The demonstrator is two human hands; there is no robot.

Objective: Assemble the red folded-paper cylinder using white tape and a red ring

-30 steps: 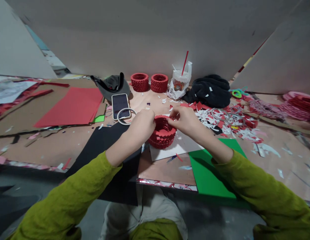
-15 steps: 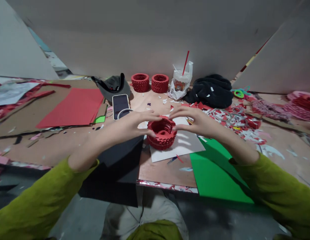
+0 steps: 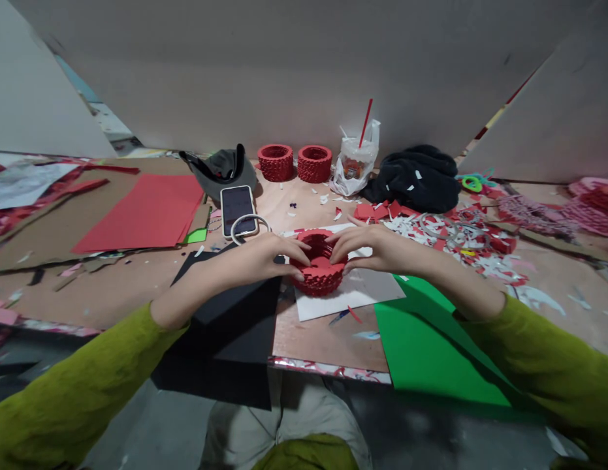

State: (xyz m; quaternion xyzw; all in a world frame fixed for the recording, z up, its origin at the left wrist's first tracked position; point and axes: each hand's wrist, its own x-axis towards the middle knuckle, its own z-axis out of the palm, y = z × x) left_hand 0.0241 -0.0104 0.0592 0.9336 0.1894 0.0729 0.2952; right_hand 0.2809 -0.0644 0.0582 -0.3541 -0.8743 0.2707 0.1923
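A red ring-shaped piece with a rough, layered wall (image 3: pixel 319 283) rests on a white sheet (image 3: pixel 362 294) in front of me. My left hand (image 3: pixel 270 254) grips its left wall, fingers over the rim and thumb outside. On the opposite side, my right hand (image 3: pixel 369 248) holds the right wall in the same way, fingertips dipping into the opening. Something flat and red shows inside the ring, partly hidden by my fingers. A white hoop (image 3: pixel 234 228) sits around my left wrist or just behind it; I cannot tell which.
Two similar red rings (image 3: pixel 275 163) stand at the back, beside a bagged drink (image 3: pixel 353 163). A phone (image 3: pixel 238 205) and a cap (image 3: pixel 223 171) lie left, near red sheets (image 3: pixel 142 212). Black paper (image 3: pixel 230 326) and green paper (image 3: pixel 431 339) overhang the front edge; paper scraps (image 3: pixel 460 235) lie right.
Both hands have come down and closed in on the red ring from either side, fingers now on its rim. The ring itself stays in nearly the same place.
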